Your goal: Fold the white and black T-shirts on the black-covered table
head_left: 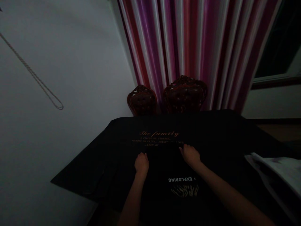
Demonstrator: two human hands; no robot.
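A black shirt (pixel 164 175) is spread on the dark-clothed table (pixel 211 131) — both hands pressed on its far edge. The left hand (pixel 141 164) is curled, the right hand (pixel 191 156) flatter; whether cloth is pinched cannot be told.

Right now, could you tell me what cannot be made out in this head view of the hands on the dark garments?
- Orange print: the left hand, the right hand and the upper black shirt cover its last lines.
- Fingertips of both hands: curled under, so the grip is unclear.
- White cloth: cut off by the right edge.
- Chairs: hidden below their backs by the table.
- Garment outlines: lost in the dim light.
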